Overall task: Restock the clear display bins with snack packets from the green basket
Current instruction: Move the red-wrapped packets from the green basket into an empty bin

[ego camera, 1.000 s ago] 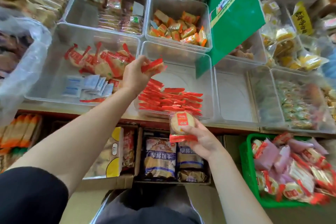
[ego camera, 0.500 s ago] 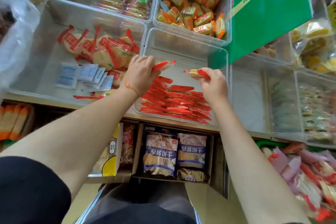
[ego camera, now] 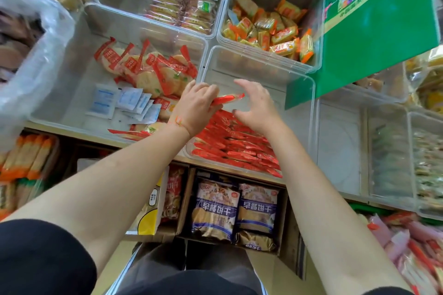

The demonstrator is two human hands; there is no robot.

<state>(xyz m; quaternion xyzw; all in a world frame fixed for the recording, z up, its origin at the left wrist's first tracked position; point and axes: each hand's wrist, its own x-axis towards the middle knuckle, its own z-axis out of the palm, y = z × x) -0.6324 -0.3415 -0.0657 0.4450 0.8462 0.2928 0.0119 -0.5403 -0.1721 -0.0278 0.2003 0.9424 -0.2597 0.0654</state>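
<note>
Status: restocking is under way, not complete.

The left hand (ego camera: 195, 109) holds a small stack of red packets (ego camera: 227, 99) on edge, fingers curled over the top of it, above the centre bin (ego camera: 309, 93). The right hand (ego camera: 257, 105) sits just beside the stack at its 3 o'clock, fingers spread and relaxed, thumb pointing toward the packets; it holds nothing that can be seen.

Done so far: a row of red packets (ego camera: 237, 148) stands packed on edge along the near side of the centre bin, at 6 o'clock from the hands. By judgement this fills about the near half of the floor.

Left to do: the far half of the centre bin, at 12 o'clock from the hands, is bare plastic. The held stack is not yet set down. The basket (ego camera: 359, 207) shows only as a green rim at 4 o'clock, bottom right, well apart from the hands, with mixed packets (ego camera: 412, 246) heaped in it.

The bin at 10 o'clock (ego camera: 79, 60) holds round crackers in red wrap and white sachets, with bare floor showing. The bin at 1 o'clock (ego camera: 318, 31) holds orange-yellow packets. Whether these need stock cannot be told.
</note>
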